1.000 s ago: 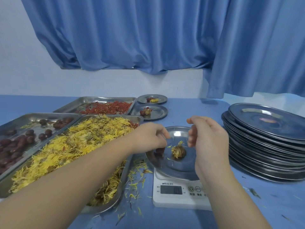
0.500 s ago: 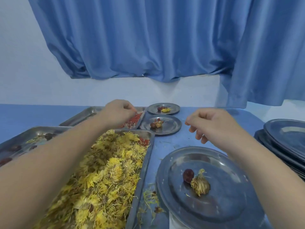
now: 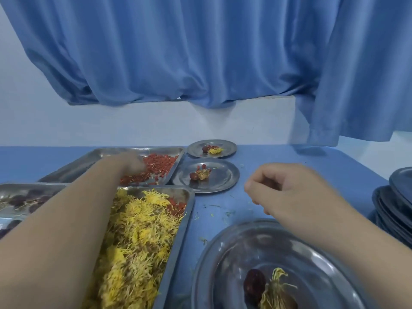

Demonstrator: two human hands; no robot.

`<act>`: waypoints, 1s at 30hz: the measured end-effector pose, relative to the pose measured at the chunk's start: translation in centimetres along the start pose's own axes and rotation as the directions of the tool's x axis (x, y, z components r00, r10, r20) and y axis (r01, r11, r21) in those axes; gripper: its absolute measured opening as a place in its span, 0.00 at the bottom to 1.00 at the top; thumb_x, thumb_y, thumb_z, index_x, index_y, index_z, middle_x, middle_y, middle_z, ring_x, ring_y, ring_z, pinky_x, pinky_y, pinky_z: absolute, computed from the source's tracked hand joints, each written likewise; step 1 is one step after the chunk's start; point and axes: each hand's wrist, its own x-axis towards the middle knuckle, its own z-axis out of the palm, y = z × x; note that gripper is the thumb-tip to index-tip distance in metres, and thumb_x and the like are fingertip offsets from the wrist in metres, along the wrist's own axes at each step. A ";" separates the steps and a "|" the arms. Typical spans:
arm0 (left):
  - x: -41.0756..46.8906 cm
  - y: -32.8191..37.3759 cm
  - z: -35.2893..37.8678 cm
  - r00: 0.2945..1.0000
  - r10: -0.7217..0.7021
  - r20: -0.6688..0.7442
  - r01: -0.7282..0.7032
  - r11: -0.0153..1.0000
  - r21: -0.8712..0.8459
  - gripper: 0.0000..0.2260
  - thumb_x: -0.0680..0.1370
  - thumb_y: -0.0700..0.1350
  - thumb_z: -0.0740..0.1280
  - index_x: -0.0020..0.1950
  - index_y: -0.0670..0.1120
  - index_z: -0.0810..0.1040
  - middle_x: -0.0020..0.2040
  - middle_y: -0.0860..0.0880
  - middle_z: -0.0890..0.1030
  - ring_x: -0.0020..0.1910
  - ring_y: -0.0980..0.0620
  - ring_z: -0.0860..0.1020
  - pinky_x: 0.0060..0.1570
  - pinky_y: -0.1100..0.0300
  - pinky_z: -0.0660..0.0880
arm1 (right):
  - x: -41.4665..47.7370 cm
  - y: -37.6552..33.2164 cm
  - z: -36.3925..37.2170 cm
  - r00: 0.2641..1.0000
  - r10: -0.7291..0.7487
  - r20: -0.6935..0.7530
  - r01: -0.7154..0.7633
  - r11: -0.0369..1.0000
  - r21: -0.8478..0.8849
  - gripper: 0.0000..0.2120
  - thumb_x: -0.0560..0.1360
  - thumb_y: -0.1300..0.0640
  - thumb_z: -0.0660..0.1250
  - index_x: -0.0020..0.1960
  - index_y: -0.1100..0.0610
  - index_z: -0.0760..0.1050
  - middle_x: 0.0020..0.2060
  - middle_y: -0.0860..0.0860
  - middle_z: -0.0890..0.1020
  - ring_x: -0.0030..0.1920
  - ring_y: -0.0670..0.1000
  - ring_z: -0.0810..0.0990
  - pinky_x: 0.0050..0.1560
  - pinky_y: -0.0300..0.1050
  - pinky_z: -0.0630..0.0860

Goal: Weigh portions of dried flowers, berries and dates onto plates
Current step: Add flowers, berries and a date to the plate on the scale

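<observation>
Left hand (image 3: 130, 162) sits among small red dried berries (image 3: 162, 163) in a shallow steel tray (image 3: 104, 152) near the worktop's far edge; its fingers are too blurred to tell. The berries look light and loose, so pinch a cluster. Right hand (image 3: 287, 192) hovers, loosely curled, empty.

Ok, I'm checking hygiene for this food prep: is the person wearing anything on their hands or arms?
No. The left hand and right hand are bare: no gloves, and no sleeves, watch or bracelet anywhere in view. Motion blur would hide a ring on the left.
</observation>
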 end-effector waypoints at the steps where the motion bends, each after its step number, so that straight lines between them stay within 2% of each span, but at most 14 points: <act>1: 0.8 0.0 0.5 1.000 0.004 0.002 -0.004 1.000 0.003 0.14 0.82 0.46 0.58 0.61 0.42 0.79 0.64 0.42 0.78 0.54 0.47 0.76 0.58 0.52 0.72 | 0.0 0.1 0.2 1.000 -0.008 0.006 0.008 1.000 -0.005 0.09 0.72 0.48 0.64 0.38 0.51 0.76 0.26 0.43 0.77 0.25 0.42 0.71 0.27 0.33 0.69; 5: 3.2 0.2 2.1 1.000 0.018 0.004 -0.018 0.999 0.044 0.17 0.82 0.42 0.57 0.71 0.46 0.72 0.70 0.42 0.72 0.65 0.44 0.73 0.64 0.50 0.68 | 0.0 0.2 0.4 0.999 -0.033 0.024 0.033 0.999 -0.014 0.08 0.71 0.48 0.63 0.38 0.51 0.77 0.24 0.42 0.76 0.24 0.40 0.70 0.26 0.30 0.68; 8: 4.0 0.5 3.2 0.998 0.007 0.066 -0.010 0.998 0.055 0.22 0.80 0.39 0.58 0.75 0.50 0.66 0.74 0.43 0.68 0.64 0.44 0.72 0.63 0.50 0.69 | 0.1 0.1 0.4 0.999 -0.041 0.024 0.041 0.999 0.004 0.07 0.70 0.48 0.63 0.39 0.48 0.77 0.25 0.42 0.77 0.23 0.40 0.71 0.25 0.29 0.67; 10: 4.0 0.7 3.7 0.992 -0.004 0.128 -0.008 0.995 0.097 0.22 0.80 0.40 0.61 0.75 0.50 0.68 0.72 0.42 0.70 0.64 0.44 0.73 0.62 0.49 0.70 | 0.1 0.0 0.3 0.999 -0.042 0.018 0.042 0.999 0.011 0.07 0.69 0.47 0.62 0.39 0.48 0.77 0.27 0.43 0.79 0.24 0.40 0.71 0.25 0.29 0.68; 12: 3.8 0.8 3.9 0.991 -0.023 0.133 0.004 0.989 0.145 0.16 0.80 0.41 0.60 0.68 0.46 0.76 0.61 0.43 0.78 0.54 0.46 0.78 0.54 0.51 0.75 | 0.1 0.1 0.3 0.999 -0.045 0.016 0.045 0.999 0.009 0.08 0.69 0.47 0.62 0.39 0.49 0.77 0.30 0.45 0.80 0.25 0.40 0.72 0.25 0.30 0.68; 14: 3.5 0.7 3.7 0.994 -0.043 0.104 0.026 0.987 0.161 0.13 0.80 0.40 0.60 0.61 0.43 0.80 0.54 0.45 0.80 0.47 0.48 0.79 0.46 0.56 0.75 | 0.1 0.2 0.3 0.999 -0.053 0.010 0.053 0.999 -0.005 0.08 0.69 0.48 0.63 0.39 0.50 0.77 0.30 0.45 0.80 0.26 0.40 0.72 0.26 0.29 0.68; 17: 3.2 0.7 3.1 0.995 -0.051 0.090 0.037 0.988 0.152 0.12 0.78 0.36 0.62 0.59 0.42 0.81 0.53 0.44 0.80 0.43 0.50 0.78 0.43 0.60 0.75 | 0.2 0.2 0.3 0.998 -0.061 -0.010 0.061 0.998 -0.017 0.07 0.70 0.49 0.64 0.38 0.51 0.77 0.28 0.45 0.79 0.26 0.40 0.72 0.27 0.29 0.68; 22: 2.6 0.6 2.7 0.996 -0.059 0.062 0.053 0.994 0.093 0.09 0.76 0.33 0.64 0.51 0.40 0.82 0.44 0.45 0.80 0.35 0.52 0.76 0.30 0.63 0.70 | 0.1 0.0 0.1 0.998 -0.055 -0.005 0.055 0.998 -0.002 0.08 0.71 0.49 0.64 0.37 0.51 0.77 0.26 0.46 0.78 0.24 0.41 0.70 0.25 0.30 0.67; 25: 2.2 0.6 2.1 0.998 -0.052 0.026 0.052 0.999 0.001 0.08 0.76 0.32 0.66 0.48 0.41 0.83 0.43 0.44 0.81 0.35 0.51 0.79 0.26 0.63 0.71 | 0.0 -0.2 0.0 0.998 -0.060 -0.002 0.060 0.998 0.000 0.08 0.71 0.49 0.64 0.37 0.51 0.76 0.24 0.45 0.76 0.23 0.41 0.69 0.26 0.30 0.67; 30: 1.8 0.4 0.6 0.998 -0.028 -0.054 0.016 0.979 -0.201 0.05 0.73 0.32 0.72 0.42 0.41 0.81 0.42 0.43 0.82 0.33 0.51 0.82 0.26 0.63 0.75 | -0.2 -0.7 -0.3 0.996 -0.085 0.009 0.085 0.996 -0.005 0.10 0.72 0.51 0.65 0.35 0.54 0.76 0.23 0.44 0.75 0.23 0.42 0.69 0.27 0.30 0.67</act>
